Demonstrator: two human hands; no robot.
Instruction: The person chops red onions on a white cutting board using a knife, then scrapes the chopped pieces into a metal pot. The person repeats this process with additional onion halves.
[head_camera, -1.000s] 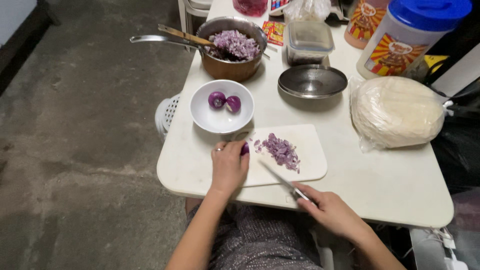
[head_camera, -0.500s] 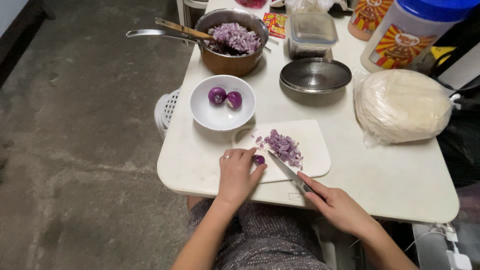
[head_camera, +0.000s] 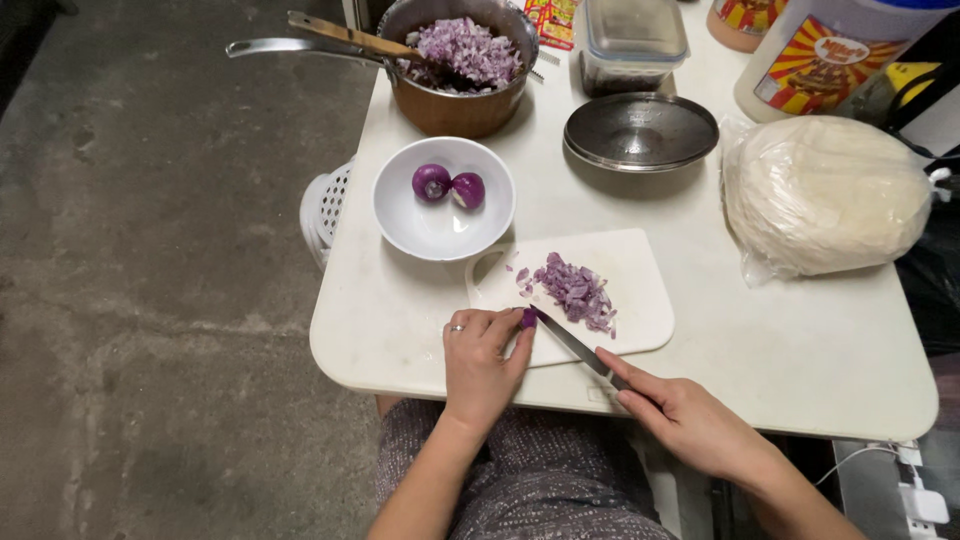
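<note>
Onion piece (head_camera: 527, 318) under left-hand fingertips (head_camera: 515, 322), beside knife (head_camera: 572, 347)

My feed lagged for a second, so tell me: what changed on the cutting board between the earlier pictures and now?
The left hand slid from the board's upper left edge down to its near edge, still pinning a small purple onion piece. The right hand kept its grip on the knife, whose blade now rests against that piece. The chopped onion pile, the white bowl and the pot stayed put.

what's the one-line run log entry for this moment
left hand: pins small purple onion piece on white plastic cutting board | right hand: grips steel kitchen knife, blade at piece | chopped purple onion pile: beside blade
</note>
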